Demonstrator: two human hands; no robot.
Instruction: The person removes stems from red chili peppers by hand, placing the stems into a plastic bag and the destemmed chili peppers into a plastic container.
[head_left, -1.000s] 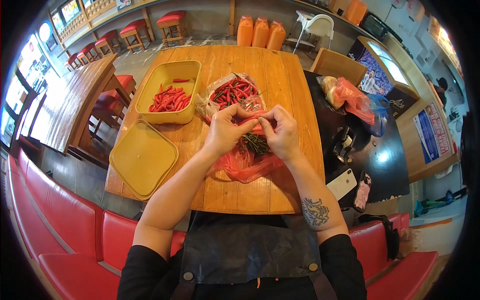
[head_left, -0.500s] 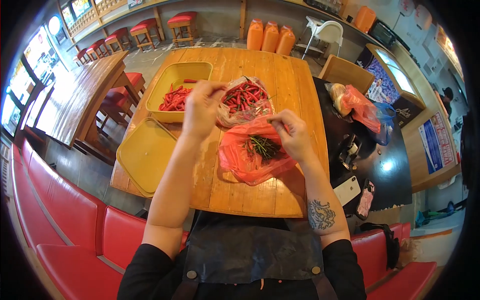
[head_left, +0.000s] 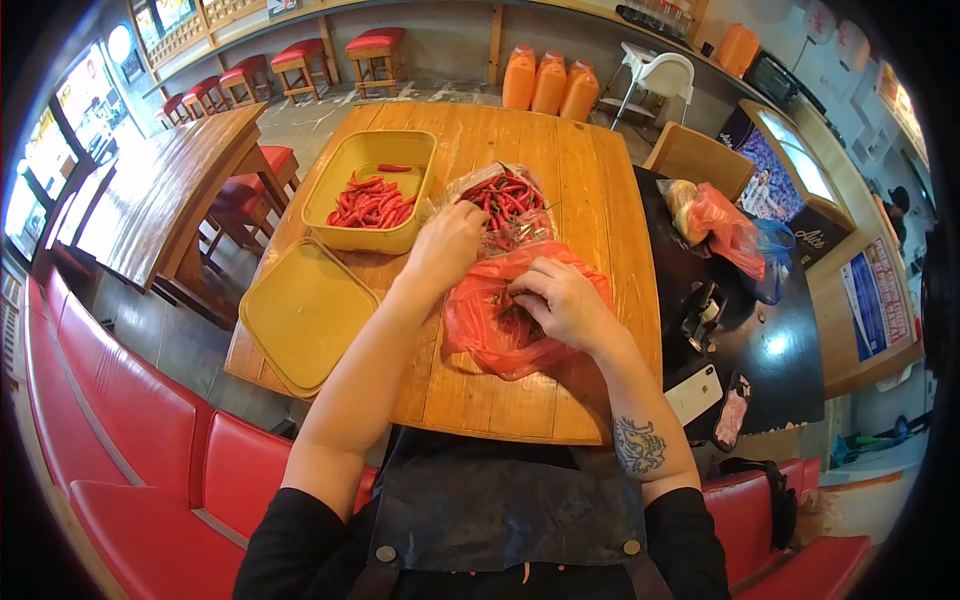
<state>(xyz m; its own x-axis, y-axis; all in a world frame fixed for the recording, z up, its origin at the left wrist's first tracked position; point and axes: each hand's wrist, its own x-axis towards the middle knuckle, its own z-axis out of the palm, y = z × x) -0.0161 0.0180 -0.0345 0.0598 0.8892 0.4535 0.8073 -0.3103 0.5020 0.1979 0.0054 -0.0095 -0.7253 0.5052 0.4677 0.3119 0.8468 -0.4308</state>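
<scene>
My left hand (head_left: 447,246) is at the left edge of a clear plastic bag (head_left: 530,225) full of red chillies (head_left: 503,196). Its fingers are bent together against the chillies, and their tips are hidden. Over the mouth of a red plastic bag (head_left: 480,325) my right hand (head_left: 563,303) is closed, thumb and fingers curled toward each other. Whatever is between them is too small to make out. Dark green chilli stems lie in that bag, mostly covered by the hand. Left of both bags, a yellow plastic tub (head_left: 428,185) holds a heap of red chillies (head_left: 370,204), with a single one apart near its back.
The tub's yellow lid (head_left: 305,315) lies on the wooden table (head_left: 590,180) at the left. A black table (head_left: 770,385) on the right bears a phone (head_left: 694,394), a pink-patterned object (head_left: 733,410) and several plastic bags (head_left: 728,232). Red bench seats (head_left: 150,415) are around me.
My left hand has moved down and right, from beside the tub to the clear bag. My right hand has lowered leftward over the stems in the red bag. One chilli now lies apart in the tub.
</scene>
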